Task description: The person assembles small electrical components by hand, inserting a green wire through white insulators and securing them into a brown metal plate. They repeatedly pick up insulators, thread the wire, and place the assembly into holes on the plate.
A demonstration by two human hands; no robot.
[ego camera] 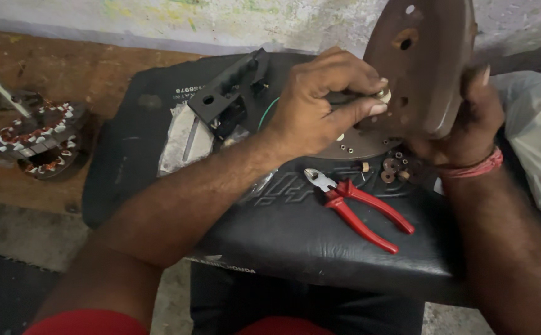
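Brown metal soleplate (428, 62) tilted on edge at 1 o'clock, above black seat cushion (283, 229). Right hand (469, 124) grips its rim; left hand (320, 105) pinches small pale fitting (383, 95) against its face. Red-handled pliers (357, 208) at 5 o'clock; wound stator (37, 139) at 9 o'clock.

Black padded seat cushion (295, 242) serves as the work surface. On it: red-handled pliers (357, 208), a few small brown washers (393, 167), a black plastic handle piece (230, 93), a flat grey metal plate (186, 139). Beside the cushion, a brown floor (65, 68) carries a copper-wound motor coil (40, 139).
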